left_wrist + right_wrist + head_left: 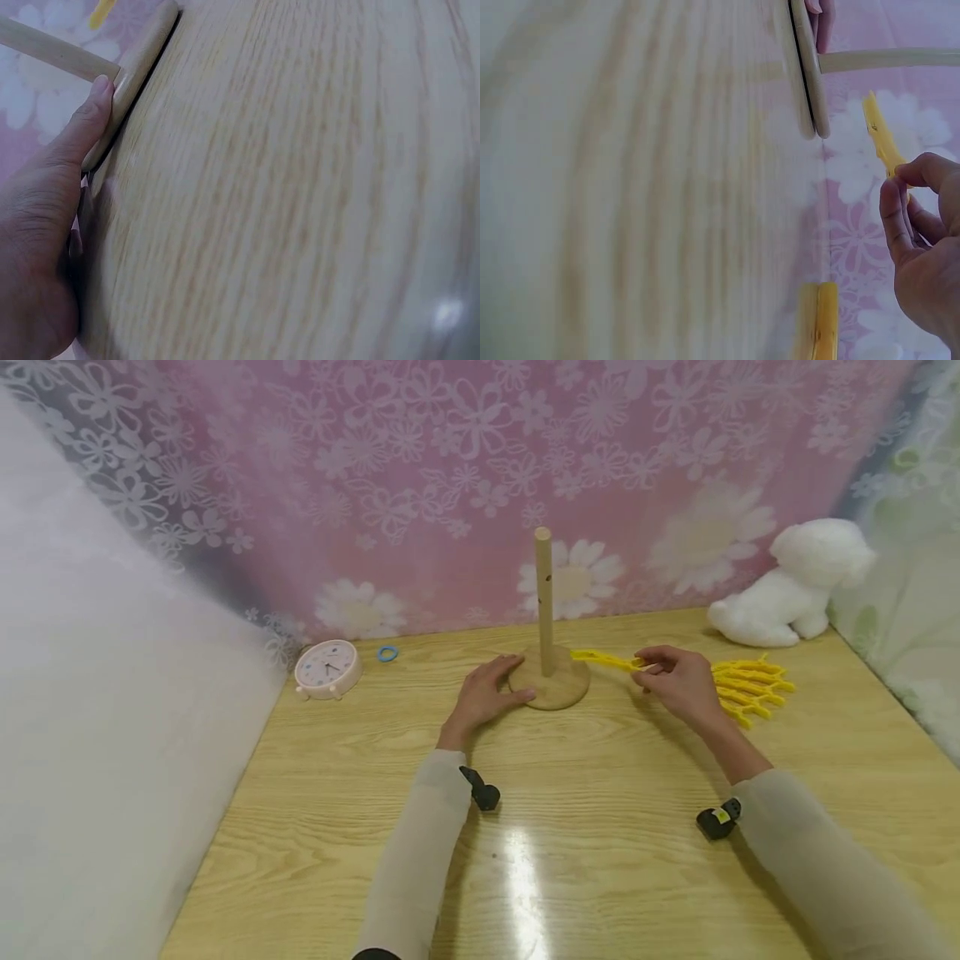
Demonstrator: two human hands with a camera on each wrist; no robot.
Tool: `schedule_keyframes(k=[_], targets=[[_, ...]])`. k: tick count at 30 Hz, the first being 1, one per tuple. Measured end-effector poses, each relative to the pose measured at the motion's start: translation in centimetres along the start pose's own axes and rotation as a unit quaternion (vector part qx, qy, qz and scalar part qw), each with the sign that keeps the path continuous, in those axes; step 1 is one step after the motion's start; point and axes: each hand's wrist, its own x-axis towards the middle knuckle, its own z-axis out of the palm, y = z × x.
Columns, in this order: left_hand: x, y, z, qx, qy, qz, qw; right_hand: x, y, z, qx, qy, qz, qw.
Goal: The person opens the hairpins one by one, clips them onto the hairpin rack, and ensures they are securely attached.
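Note:
A wooden stand, made of a round base (551,692) and an upright dowel (545,602), stands at the back of the table. My left hand (482,697) holds the left side of the base, its thumb (94,112) on the rim in the left wrist view. To the right of the stand, my right hand (681,685) pinches a thin yellow plastic piece (603,658) between thumb and fingers. The free end of that piece points left, close to the base. In the right wrist view the yellow piece (881,135) is raised above the tabletop.
More yellow branching pieces (753,685) lie right of my right hand. A white plush dog (798,585) sits at the back right corner. Back left are a pink alarm clock (327,668) and a small blue ring (387,653). A flowered curtain (450,485) hangs behind the table.

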Motion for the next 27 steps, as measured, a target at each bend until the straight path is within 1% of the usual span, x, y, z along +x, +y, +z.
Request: schedule_keyframes(k=[4,8,13,18,27], targets=[[0.0,0.0,0.2,0.002,-0.001,-0.004,1.0,0.9,0.4,0.8,0.009,-0.003,-0.011,0.9999],[0.1,-0.2,0.3,0.003,0.004,-0.002,1.0,1.5,0.6,1.5,0.017,-0.019,-0.021,0.9995],[0.2,-0.3,0.2,0.007,0.002,-0.005,1.0,2.2,-0.1,2.6,0.018,-0.04,-0.027,0.9987],[0.1,0.0,0.0,0.004,0.007,-0.006,1.0,2.7,-0.8,3.7,0.016,-0.061,-0.029,0.9976],[-0.2,0.4,-0.2,0.011,0.004,-0.008,0.9999,3.5,-1.3,5.1,0.011,-0.08,-0.035,0.9961]])
